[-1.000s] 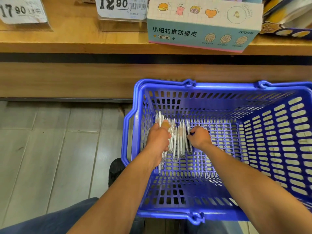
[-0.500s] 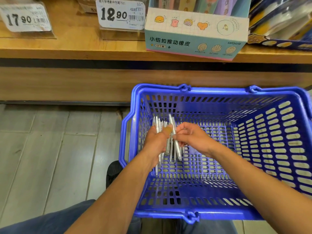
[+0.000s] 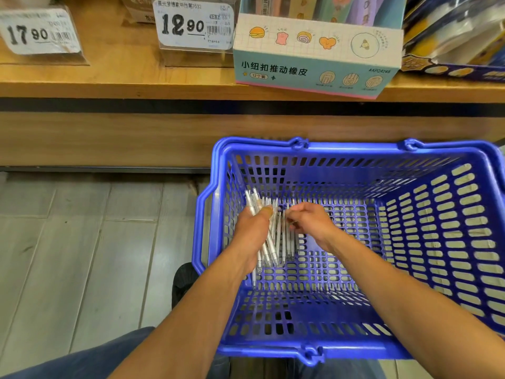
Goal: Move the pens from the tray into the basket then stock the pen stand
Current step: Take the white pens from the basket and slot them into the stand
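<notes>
So, blue basket [image 3: 355, 348] on floor, near rim right at person's knees. Inside basket, at its left end: left hand [image 3: 252, 231] curled round bunch of white pens [image 3: 269, 242], thumb on top. Right hand [image 3: 311, 222] just beside it, fingers bent down onto more pens on basket bottom, pinch or not, can't tell. Beyond basket, wooden shelf [image 3: 109, 83] with eraser box [image 3: 314, 58], price tags [image 3: 195, 26].

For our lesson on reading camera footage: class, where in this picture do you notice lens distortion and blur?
Head view: the wide lens bows the wooden shelf edge and flares the blue basket outward; the price tag at far left is smeared; the right hand looks soft over the pens, while the eraser box print stays readable.
</notes>
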